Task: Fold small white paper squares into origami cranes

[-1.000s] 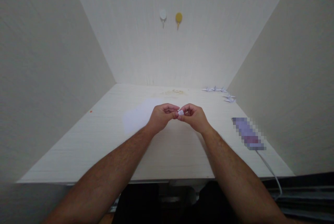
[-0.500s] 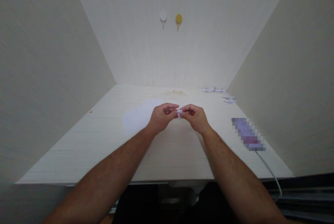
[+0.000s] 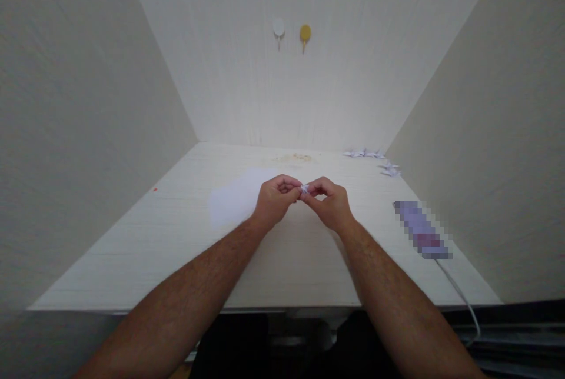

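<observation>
A small piece of folded white paper [image 3: 304, 189] is pinched between my two hands over the middle of the table. My left hand [image 3: 278, 195] grips its left side between thumb and fingers. From the right, my right hand [image 3: 329, 198] holds it with thumb and forefinger, the fingers bent. Most of the paper is covered by my fingertips, so its exact shape is hard to make out. White sheet paper [image 3: 233, 199] lies on the table left of my left hand, partly behind it.
Several folded white paper cranes [image 3: 364, 153] stand along the far right corner of the table [image 3: 176, 249]. A pixelated flat object [image 3: 421, 229] with a white cable [image 3: 459, 291] lies at the right. A white hook [image 3: 278, 29] and a yellow hook [image 3: 305, 32] are on the back wall.
My fingers have shifted slightly around the folded paper, and less of it shows below the fingertips. The whole view has moved a little.
</observation>
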Demonstrator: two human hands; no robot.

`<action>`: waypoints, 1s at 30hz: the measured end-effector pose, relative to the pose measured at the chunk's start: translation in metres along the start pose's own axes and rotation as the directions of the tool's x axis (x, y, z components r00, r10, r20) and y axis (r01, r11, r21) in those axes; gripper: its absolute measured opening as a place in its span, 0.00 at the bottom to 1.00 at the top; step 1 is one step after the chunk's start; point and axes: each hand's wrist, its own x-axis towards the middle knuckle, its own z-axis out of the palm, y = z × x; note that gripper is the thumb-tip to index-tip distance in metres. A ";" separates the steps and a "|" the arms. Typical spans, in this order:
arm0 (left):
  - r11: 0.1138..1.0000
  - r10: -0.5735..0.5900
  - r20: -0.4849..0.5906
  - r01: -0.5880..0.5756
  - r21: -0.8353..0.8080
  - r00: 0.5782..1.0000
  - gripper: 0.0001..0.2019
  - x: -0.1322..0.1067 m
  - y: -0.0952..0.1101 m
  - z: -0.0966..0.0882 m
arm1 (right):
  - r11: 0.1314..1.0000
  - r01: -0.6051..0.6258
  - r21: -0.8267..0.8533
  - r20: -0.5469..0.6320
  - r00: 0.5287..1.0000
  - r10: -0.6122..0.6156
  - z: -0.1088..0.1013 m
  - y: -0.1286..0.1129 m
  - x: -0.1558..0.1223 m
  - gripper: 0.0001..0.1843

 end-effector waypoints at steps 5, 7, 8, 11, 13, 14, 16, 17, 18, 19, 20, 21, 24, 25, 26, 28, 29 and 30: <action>0.999 0.008 0.028 -0.009 0.044 1.000 0.07 0.002 -0.004 -0.003 | 0.999 -0.030 -0.038 -0.001 1.000 0.030 0.000 0.000 0.000 0.07; 0.995 0.032 0.030 -0.034 0.097 0.999 0.07 0.003 -0.007 -0.004 | 0.998 -0.054 -0.031 -0.012 0.999 0.053 0.000 -0.001 0.000 0.06; 0.991 0.048 0.027 -0.051 0.124 0.998 0.08 0.003 -0.008 -0.004 | 0.997 -0.068 -0.022 -0.019 0.998 0.068 0.000 -0.001 0.000 0.06; 0.982 0.098 0.019 -0.100 0.159 0.995 0.08 0.003 -0.012 -0.004 | 0.993 -0.113 0.030 -0.040 0.993 0.114 0.001 -0.001 0.000 0.06; 0.984 0.115 0.033 -0.118 0.134 0.993 0.08 0.004 -0.015 -0.003 | 0.986 -0.141 0.084 -0.040 0.989 0.145 0.001 0.000 0.000 0.06; 0.985 0.118 0.039 -0.122 0.122 0.992 0.08 0.004 -0.016 -0.003 | 0.981 -0.156 0.112 -0.036 0.986 0.161 0.002 0.000 0.000 0.07; 0.985 0.119 0.030 -0.122 0.125 0.992 0.07 0.005 -0.018 -0.003 | 0.970 -0.183 0.163 -0.024 0.982 0.189 0.003 0.001 0.001 0.08; 0.983 0.120 0.014 -0.121 0.136 0.993 0.06 0.005 -0.018 -0.003 | 0.964 -0.193 0.184 -0.021 0.979 0.201 0.004 0.002 0.001 0.08; 0.981 0.122 -0.006 -0.120 0.149 0.992 0.05 0.005 -0.018 -0.003 | 0.958 -0.203 0.202 -0.020 0.977 0.211 0.004 0.003 0.001 0.08; 0.980 0.126 -0.023 -0.121 0.158 0.992 0.04 0.006 -0.018 -0.003 | 0.953 -0.211 0.217 -0.022 0.975 0.221 0.005 0.004 0.002 0.07; 0.979 0.129 -0.035 -0.122 0.161 0.991 0.04 0.006 -0.018 -0.003 | 0.948 -0.218 0.232 -0.026 0.973 0.230 0.005 0.005 0.002 0.07; 0.980 0.130 -0.041 -0.122 0.155 0.991 0.03 0.006 -0.017 -0.003 | 0.943 -0.224 0.245 -0.030 0.971 0.238 0.006 0.006 0.003 0.07; 0.988 0.109 -0.021 -0.106 0.114 0.994 0.05 0.006 -0.014 -0.002 | 0.930 -0.238 0.280 -0.031 0.966 0.257 0.007 0.008 0.004 0.07; 0.991 0.096 -0.012 -0.094 0.097 0.995 0.06 0.005 -0.014 -0.002 | 0.928 -0.243 0.284 -0.030 0.965 0.261 0.007 0.007 0.004 0.07; 0.993 0.085 -0.003 -0.084 0.083 0.996 0.07 0.005 -0.014 -0.002 | 0.928 -0.246 0.281 -0.027 0.964 0.264 0.007 0.007 0.003 0.07; 0.995 0.076 0.019 -0.077 0.069 0.997 0.09 0.004 -0.014 -0.002 | 0.936 -0.246 0.251 -0.018 0.966 0.258 0.007 0.006 0.003 0.08; 0.994 0.077 0.028 -0.079 0.071 0.997 0.09 0.004 -0.014 -0.002 | 0.943 -0.240 0.231 -0.018 0.968 0.251 0.007 0.006 0.003 0.08; 0.994 0.079 0.036 -0.082 0.077 0.996 0.09 0.004 -0.014 -0.002 | 0.946 -0.235 0.223 -0.020 0.969 0.246 0.007 0.005 0.003 0.08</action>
